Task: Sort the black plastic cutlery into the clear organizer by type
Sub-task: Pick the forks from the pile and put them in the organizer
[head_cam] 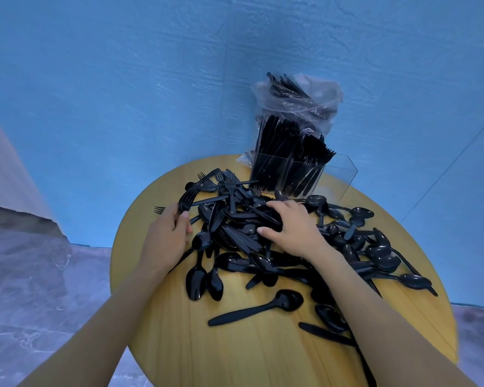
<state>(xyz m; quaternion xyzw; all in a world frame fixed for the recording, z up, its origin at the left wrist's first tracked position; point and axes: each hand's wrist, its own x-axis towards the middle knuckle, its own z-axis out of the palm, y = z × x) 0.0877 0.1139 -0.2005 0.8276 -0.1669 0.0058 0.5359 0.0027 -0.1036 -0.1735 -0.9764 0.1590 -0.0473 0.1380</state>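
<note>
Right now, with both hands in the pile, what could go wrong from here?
1. The spoons at the right lie near the round table's rim; raking the pile could push some off.
2. The left hand grips forks while the right hand presses on mixed cutlery, so types could get mixed in a grab.
3. The clear organizer is already packed on its left side and stands at the far edge; forcing more in might tip it.

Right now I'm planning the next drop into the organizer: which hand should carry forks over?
Left, probably. The left hand already grips forks; the right hand only rests on the pile, though nearer the organizer.
</note>
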